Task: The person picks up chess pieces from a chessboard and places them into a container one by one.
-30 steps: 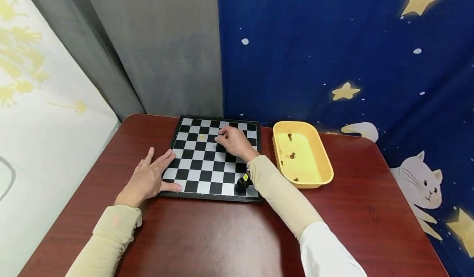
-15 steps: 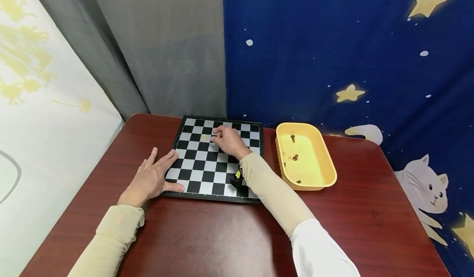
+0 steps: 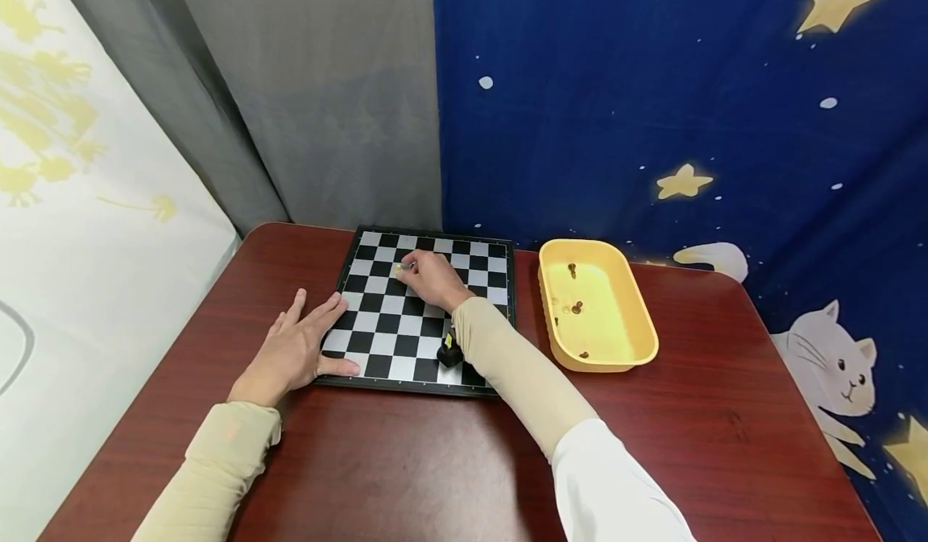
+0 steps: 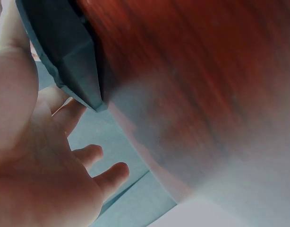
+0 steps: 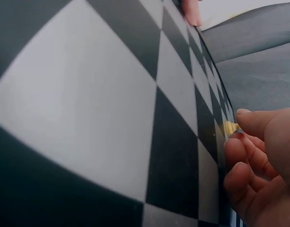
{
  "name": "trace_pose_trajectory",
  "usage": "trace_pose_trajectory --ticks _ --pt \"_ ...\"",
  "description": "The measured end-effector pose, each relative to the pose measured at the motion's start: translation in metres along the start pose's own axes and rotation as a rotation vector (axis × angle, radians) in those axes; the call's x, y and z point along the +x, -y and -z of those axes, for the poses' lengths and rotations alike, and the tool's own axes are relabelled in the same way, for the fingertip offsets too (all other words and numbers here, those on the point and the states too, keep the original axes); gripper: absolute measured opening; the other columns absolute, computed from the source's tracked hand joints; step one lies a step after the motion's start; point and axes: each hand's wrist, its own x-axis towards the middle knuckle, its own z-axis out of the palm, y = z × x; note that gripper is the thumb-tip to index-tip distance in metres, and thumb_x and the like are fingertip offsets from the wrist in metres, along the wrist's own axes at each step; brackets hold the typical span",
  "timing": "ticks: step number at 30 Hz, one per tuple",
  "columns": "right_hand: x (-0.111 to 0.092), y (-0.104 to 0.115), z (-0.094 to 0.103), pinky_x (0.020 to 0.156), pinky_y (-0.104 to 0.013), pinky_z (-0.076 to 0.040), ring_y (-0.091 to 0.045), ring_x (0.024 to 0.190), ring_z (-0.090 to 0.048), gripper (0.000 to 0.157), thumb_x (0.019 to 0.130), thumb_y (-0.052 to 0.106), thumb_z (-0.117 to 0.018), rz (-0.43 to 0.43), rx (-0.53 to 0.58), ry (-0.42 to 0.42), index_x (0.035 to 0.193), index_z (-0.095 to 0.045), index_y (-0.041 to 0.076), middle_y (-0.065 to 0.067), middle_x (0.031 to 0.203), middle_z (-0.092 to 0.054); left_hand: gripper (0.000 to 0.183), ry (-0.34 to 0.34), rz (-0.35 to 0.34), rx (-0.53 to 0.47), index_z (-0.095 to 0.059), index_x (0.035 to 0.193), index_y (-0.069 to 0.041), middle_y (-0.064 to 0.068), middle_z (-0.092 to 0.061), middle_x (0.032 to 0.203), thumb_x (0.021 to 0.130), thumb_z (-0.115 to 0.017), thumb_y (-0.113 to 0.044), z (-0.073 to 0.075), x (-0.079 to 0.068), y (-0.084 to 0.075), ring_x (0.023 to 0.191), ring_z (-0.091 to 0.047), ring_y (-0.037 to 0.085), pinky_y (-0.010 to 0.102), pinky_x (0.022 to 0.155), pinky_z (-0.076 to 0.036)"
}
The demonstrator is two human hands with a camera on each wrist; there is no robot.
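My left hand [image 3: 293, 353] lies with spread fingers along the left edge of the chessboard [image 3: 384, 324]. The left wrist view has the same hand beside the board's dark underside [image 4: 79, 71]. Over the far part of the board is my right hand [image 3: 433, 278], bent at the fingers. Its thumb and forefinger close around a small pale yellow chess piece [image 3: 398, 269]. The right wrist view has this piece, seen as a yellow chess piece [image 5: 231, 126], at the thumb and forefinger tips, partly hidden by them.
To the board's right stands a yellow plastic basin [image 3: 609, 316] with several small chess pieces, dark and pale, inside. Everything rests on a reddish-brown wooden table [image 3: 406, 461]. Grey and blue curtains hang behind it. A black camera [image 3: 449, 353] sits below the right wrist.
My right hand has moved left across the board to the yellow chess piece, its fingertips now at it. The left hand stays in place at the board's edge.
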Motion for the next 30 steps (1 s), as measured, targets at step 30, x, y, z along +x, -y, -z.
trace_pose_trajectory --ticks 30 --pt "0.002 0.01 -0.013 0.071 -0.026 -0.053 -0.009 0.082 -0.063 0.016 0.102 0.029 -0.061 -0.037 -0.138 -0.115 0.11 -0.072 0.021 0.005 0.102 -0.074 0.117 -0.011 0.0 -0.001 -0.033 0.161 -0.015 0.009 -0.029 0.17 0.07 -0.072 -0.077 -0.001 -0.001 0.0 0.156 -0.011 0.052 0.073 0.118 -0.023"
